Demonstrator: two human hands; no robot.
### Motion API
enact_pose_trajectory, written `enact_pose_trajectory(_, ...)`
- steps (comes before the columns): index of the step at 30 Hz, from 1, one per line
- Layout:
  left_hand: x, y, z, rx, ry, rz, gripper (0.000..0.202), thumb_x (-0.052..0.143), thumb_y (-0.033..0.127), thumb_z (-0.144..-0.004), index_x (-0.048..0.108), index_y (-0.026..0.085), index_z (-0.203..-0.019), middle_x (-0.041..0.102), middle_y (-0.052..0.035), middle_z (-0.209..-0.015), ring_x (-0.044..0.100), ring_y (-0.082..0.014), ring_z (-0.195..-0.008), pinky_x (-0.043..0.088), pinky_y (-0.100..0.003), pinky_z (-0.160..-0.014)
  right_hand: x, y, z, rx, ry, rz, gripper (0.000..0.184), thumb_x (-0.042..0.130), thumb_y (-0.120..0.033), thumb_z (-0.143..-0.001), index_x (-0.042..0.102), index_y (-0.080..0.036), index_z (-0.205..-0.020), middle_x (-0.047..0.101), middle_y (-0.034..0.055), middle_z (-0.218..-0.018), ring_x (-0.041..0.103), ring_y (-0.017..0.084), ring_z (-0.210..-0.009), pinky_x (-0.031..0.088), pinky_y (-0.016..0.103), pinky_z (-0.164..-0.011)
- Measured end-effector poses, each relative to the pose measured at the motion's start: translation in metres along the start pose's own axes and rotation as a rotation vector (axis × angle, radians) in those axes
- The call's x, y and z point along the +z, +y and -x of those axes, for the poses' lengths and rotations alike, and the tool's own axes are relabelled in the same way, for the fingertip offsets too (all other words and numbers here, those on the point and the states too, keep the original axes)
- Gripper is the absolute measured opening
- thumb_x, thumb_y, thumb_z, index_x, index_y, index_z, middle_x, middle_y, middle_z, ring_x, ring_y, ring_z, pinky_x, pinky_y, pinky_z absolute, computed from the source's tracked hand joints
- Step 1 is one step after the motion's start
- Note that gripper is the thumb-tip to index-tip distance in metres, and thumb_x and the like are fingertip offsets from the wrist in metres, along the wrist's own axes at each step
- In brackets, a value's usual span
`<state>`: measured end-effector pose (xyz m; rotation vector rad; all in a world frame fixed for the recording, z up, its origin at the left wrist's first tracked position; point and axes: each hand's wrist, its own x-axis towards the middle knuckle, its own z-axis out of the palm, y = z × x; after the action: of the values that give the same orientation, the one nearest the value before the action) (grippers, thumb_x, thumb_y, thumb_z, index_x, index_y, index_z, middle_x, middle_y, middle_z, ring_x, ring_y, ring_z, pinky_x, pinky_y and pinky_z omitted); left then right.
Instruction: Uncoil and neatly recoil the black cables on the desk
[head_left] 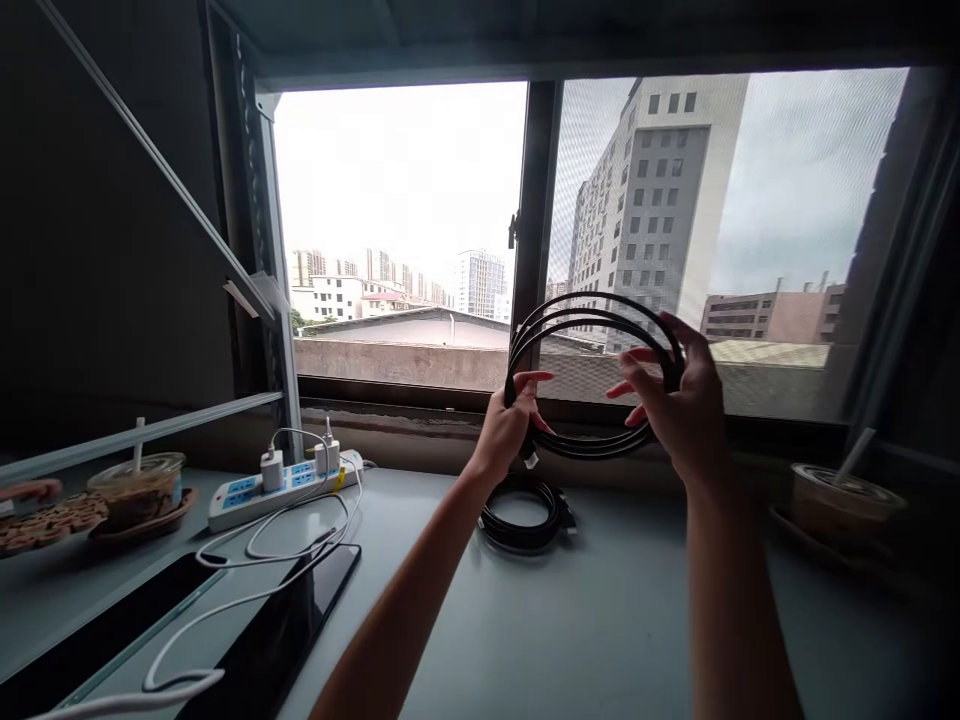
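Observation:
A loosely coiled black cable (592,318) is held up in front of the window, its loops forming a wide ring. My left hand (508,425) is closed round the left side of the coil, where a cable end with a small white tag hangs below. On the right side of the ring, my right hand (679,395) grips the bundled loops between thumb and fingers, with some fingers reaching inside the ring. Beneath them on the table lies a second black cable coil (517,535), smaller and tightly wound, with a connector at its right edge.
A white power strip (289,487) with plugged chargers stands at the left, its white cord (255,603) trailing over dark tablet-like devices (300,620). Lidded drink cups stand at left (142,490) and right (847,500). At far left another person's hand (37,490) shows. A metal shelf frame (281,250) surrounds the window.

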<state>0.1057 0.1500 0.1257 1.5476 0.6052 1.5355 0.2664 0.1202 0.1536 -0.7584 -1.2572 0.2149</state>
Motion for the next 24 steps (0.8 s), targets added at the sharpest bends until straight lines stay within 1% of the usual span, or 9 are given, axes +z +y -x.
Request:
enact_pose_trajectory(2,-0.006,0.005,-0.001,0.023,-0.012,-0.061,0.029,0.045,0.03,-0.085,0.063,0.017,-0.104,0.04,0.0071,-0.046,0.049,-0.0081,-0.043,0.044,-0.02,-0.053,0.0,0.0,0.001,-0.011,-0.033,0.01,0.079,0.069,-0.036,-0.068,0.033,-0.026,-0.137,0.058,0.0112,-0.114,0.065,0.015,-0.06,0.04,0.016,-0.032)
enact_pose_trajectory(3,-0.009,0.007,-0.001,0.033,-0.021,-0.086,0.029,0.044,0.029,-0.085,0.063,0.016,-0.104,0.04,0.0068,-0.046,0.048,-0.0078,-0.043,0.043,-0.019,-0.052,0.0,0.0,0.001,-0.01,-0.042,0.016,0.082,0.07,-0.035,-0.067,0.031,-0.028,-0.139,0.054,0.0126,-0.121,0.065,0.015,-0.061,0.039,0.016,-0.032)
enact_pose_trajectory(5,-0.013,0.012,-0.001,0.048,-0.034,-0.126,0.03,0.044,0.028,-0.086,0.063,0.015,-0.104,0.04,0.0065,-0.047,0.047,-0.0072,-0.043,0.043,-0.019,-0.051,0.001,0.001,0.001,-0.022,-0.039,0.027,0.082,0.07,-0.035,-0.068,0.031,-0.029,-0.14,0.051,0.013,-0.125,0.064,0.014,-0.057,0.038,0.017,-0.031)
enact_pose_trajectory(7,-0.016,0.015,-0.001,0.048,-0.05,-0.159,0.03,0.043,0.027,-0.087,0.064,0.014,-0.103,0.04,0.0065,-0.048,0.047,-0.007,-0.043,0.043,-0.019,-0.051,0.002,0.002,0.001,-0.059,-0.01,0.031,0.08,0.07,-0.038,-0.068,0.035,-0.029,-0.14,0.054,0.0122,-0.122,0.061,0.011,-0.051,0.036,0.018,-0.029)
enact_pose_trajectory(10,-0.019,0.017,-0.002,0.054,-0.088,-0.191,0.03,0.041,0.026,-0.088,0.063,0.014,-0.104,0.041,0.0063,-0.048,0.049,-0.0076,-0.044,0.043,-0.02,-0.05,0.005,0.001,0.001,-0.12,0.058,0.028,0.07,0.069,-0.043,-0.07,0.045,-0.026,-0.133,0.059,0.0094,-0.11,0.056,0.008,-0.044,0.035,0.018,-0.027)
enact_pose_trajectory(13,-0.021,0.021,-0.001,0.077,-0.107,-0.212,0.029,0.042,0.026,-0.088,0.063,0.014,-0.104,0.046,0.0051,-0.047,0.049,-0.0078,-0.044,0.043,-0.02,-0.05,0.005,-0.002,0.002,-0.14,0.089,0.03,0.061,0.069,-0.044,-0.071,0.054,-0.024,-0.126,0.062,0.0071,-0.1,0.053,0.007,-0.041,0.034,0.018,-0.027)
enact_pose_trajectory(20,-0.018,0.029,0.006,0.056,-0.142,-0.236,0.028,0.041,0.026,-0.09,0.06,0.013,-0.106,0.048,0.0049,-0.046,0.058,-0.0107,-0.047,0.048,-0.022,-0.052,0.003,-0.004,0.002,-0.137,0.153,0.033,0.054,0.07,-0.043,-0.069,0.06,-0.026,-0.119,0.061,0.0006,-0.078,0.048,0.006,-0.033,0.033,0.019,-0.026)
enact_pose_trajectory(22,-0.013,0.027,0.006,0.055,-0.124,-0.18,0.027,0.041,0.026,-0.09,0.057,0.012,-0.107,0.05,0.0045,-0.052,0.06,-0.0113,-0.047,0.049,-0.022,-0.05,0.004,-0.003,0.002,-0.128,0.186,0.038,0.051,0.07,-0.044,-0.069,0.062,-0.024,-0.115,0.061,0.0,-0.076,0.047,0.006,-0.032,0.031,0.019,-0.025)
enact_pose_trajectory(24,-0.009,0.025,0.004,0.063,-0.092,-0.115,0.026,0.043,0.025,-0.089,0.056,0.012,-0.107,0.051,0.0034,-0.064,0.06,-0.0105,-0.045,0.049,-0.023,-0.046,0.007,-0.001,0.001,-0.113,0.22,0.059,0.047,0.069,-0.046,-0.07,0.064,-0.022,-0.11,0.062,0.0007,-0.075,0.047,0.006,-0.033,0.031,0.018,-0.025)
